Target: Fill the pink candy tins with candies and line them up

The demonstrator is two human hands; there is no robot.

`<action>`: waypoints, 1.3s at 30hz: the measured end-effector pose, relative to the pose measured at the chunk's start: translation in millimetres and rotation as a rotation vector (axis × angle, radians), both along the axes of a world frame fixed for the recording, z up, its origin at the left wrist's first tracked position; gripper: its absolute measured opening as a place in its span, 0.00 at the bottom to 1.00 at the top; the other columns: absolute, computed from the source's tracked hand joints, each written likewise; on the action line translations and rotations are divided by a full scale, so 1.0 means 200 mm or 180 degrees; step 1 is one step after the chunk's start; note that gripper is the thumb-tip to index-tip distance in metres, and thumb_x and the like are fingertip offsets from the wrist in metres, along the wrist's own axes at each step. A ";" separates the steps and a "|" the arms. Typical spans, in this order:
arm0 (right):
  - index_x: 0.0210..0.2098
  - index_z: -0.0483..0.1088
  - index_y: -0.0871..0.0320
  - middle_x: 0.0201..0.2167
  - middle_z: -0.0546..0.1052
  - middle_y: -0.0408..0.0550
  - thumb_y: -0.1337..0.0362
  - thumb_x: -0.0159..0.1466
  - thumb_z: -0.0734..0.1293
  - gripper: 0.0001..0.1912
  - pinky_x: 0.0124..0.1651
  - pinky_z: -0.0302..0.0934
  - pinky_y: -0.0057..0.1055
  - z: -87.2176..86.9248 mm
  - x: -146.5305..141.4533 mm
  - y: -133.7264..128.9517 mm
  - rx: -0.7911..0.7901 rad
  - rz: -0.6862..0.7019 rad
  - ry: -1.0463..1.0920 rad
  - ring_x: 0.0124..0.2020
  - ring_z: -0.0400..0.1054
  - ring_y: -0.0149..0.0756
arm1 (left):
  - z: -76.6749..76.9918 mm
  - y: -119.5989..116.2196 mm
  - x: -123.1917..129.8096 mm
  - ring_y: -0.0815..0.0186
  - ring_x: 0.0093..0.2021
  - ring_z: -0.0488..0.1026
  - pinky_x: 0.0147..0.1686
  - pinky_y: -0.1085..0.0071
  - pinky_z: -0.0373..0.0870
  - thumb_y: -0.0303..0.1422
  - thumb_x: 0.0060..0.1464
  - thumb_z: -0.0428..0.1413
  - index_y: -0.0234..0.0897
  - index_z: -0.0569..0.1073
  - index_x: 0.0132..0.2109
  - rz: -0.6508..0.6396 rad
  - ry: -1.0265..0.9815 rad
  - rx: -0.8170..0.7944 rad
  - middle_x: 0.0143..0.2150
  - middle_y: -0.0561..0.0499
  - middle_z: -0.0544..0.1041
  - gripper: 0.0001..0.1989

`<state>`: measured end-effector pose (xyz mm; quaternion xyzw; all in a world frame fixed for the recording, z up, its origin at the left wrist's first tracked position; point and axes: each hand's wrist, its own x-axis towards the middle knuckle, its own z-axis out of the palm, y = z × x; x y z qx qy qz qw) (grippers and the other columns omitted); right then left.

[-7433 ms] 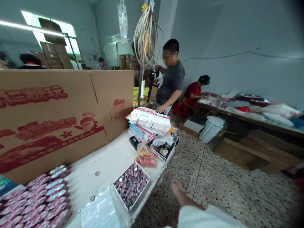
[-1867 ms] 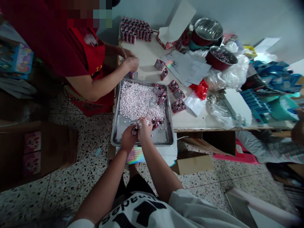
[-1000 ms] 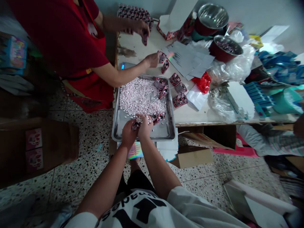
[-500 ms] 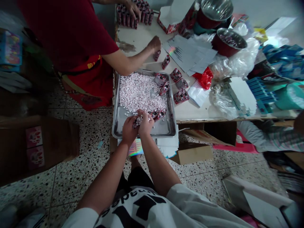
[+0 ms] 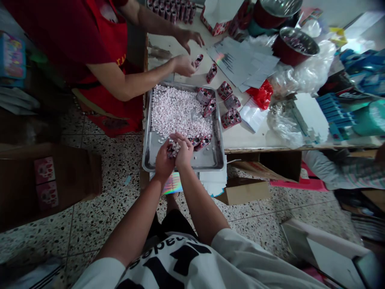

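Both my hands meet over the near end of a metal tray [image 5: 218, 158]. My left hand [image 5: 164, 161] is wrapped round dark red printed containers, mostly hidden by the fingers, with small white tablets [image 5: 174, 148] heaped on their tops. Cupped against the heap from the other side is my right hand [image 5: 184, 153], its fingers bent over the tablets. Pale pink-white tablets [image 5: 177, 108] cover the tray's far part. Two open-topped printed containers [image 5: 202, 141] stand just right of my right hand, and further ones [image 5: 207, 102] stand at the tray's right side.
At the far left side, a co-worker's hand [image 5: 185, 65] holds a printed container [image 5: 198, 60]. More containers [image 5: 230, 118] stand right of the tray, and rows of them [image 5: 173, 11] at the back. Paper sheets [image 5: 243, 60], a red bowl [image 5: 293, 48] and plastic bags crowd the table's right.
The fingers of my right hand have shifted over the tablet heap. The co-worker's far hand has left the rows of containers and reached toward the container, which is now tilted in the other hand.
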<state>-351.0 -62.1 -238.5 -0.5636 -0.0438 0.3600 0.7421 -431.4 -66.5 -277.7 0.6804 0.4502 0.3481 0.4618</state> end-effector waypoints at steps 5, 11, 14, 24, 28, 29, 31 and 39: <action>0.31 0.75 0.60 0.30 0.81 0.48 0.56 0.60 0.63 0.14 0.47 0.72 0.39 0.00 -0.03 0.00 -0.0072 -0.0171 -0.0064 0.35 0.78 0.37 | 0.03 0.01 0.00 0.55 0.50 0.74 0.51 0.59 0.71 0.28 0.51 0.60 0.37 0.71 0.56 -0.0011 0.0198 0.0033 0.48 0.43 0.76 0.24; 0.29 0.74 0.60 0.28 0.79 0.46 0.53 0.63 0.64 0.17 0.44 0.71 0.34 -0.01 -0.05 0.01 -0.0394 -0.0246 -0.0400 0.32 0.75 0.33 | 0.04 0.01 -0.01 0.56 0.50 0.73 0.51 0.59 0.70 0.31 0.54 0.58 0.37 0.71 0.53 0.0113 0.0291 -0.0047 0.49 0.42 0.77 0.18; 0.29 0.74 0.60 0.29 0.80 0.46 0.54 0.63 0.64 0.16 0.48 0.70 0.34 -0.03 -0.03 0.03 -0.0421 -0.0309 -0.0307 0.35 0.76 0.33 | 0.04 0.01 0.00 0.57 0.49 0.74 0.50 0.59 0.71 0.29 0.51 0.59 0.37 0.71 0.49 0.0092 0.0259 -0.0102 0.47 0.43 0.77 0.16; 0.35 0.74 0.60 0.34 0.81 0.50 0.49 0.67 0.60 0.21 0.44 0.71 0.33 0.00 -0.02 0.04 -0.0254 0.0003 0.0112 0.38 0.78 0.34 | 0.04 0.02 0.00 0.55 0.51 0.73 0.53 0.57 0.70 0.28 0.53 0.57 0.36 0.71 0.54 -0.0061 0.0321 -0.0032 0.50 0.41 0.76 0.20; 0.34 0.72 0.59 0.32 0.80 0.48 0.49 0.66 0.61 0.20 0.43 0.71 0.33 -0.03 -0.03 0.03 -0.0394 -0.0228 -0.0032 0.36 0.77 0.34 | 0.04 0.02 0.01 0.54 0.50 0.74 0.52 0.57 0.71 0.30 0.48 0.61 0.35 0.71 0.52 0.0282 0.0367 -0.0220 0.49 0.41 0.77 0.22; 0.34 0.72 0.59 0.32 0.80 0.47 0.49 0.66 0.61 0.20 0.45 0.71 0.34 -0.04 -0.03 0.03 -0.0389 -0.0259 -0.0035 0.37 0.76 0.34 | 0.03 0.02 0.01 0.54 0.50 0.74 0.52 0.57 0.71 0.31 0.48 0.62 0.36 0.71 0.53 0.0353 0.0367 -0.0291 0.49 0.42 0.77 0.24; 0.36 0.72 0.59 0.34 0.80 0.48 0.49 0.66 0.61 0.19 0.50 0.70 0.36 -0.05 -0.03 0.04 -0.0288 -0.0242 -0.0034 0.40 0.76 0.34 | 0.03 0.02 0.01 0.54 0.50 0.74 0.52 0.56 0.71 0.32 0.48 0.62 0.37 0.70 0.54 0.0404 0.0344 -0.0303 0.50 0.42 0.77 0.25; 0.45 0.74 0.57 0.47 0.78 0.50 0.50 0.68 0.57 0.21 0.63 0.60 0.40 -0.06 0.03 -0.08 -0.0322 0.0374 -0.1205 0.53 0.71 0.35 | 0.05 0.03 0.00 0.56 0.50 0.73 0.54 0.57 0.70 0.27 0.49 0.59 0.36 0.74 0.49 0.0125 0.0338 0.0133 0.47 0.43 0.77 0.18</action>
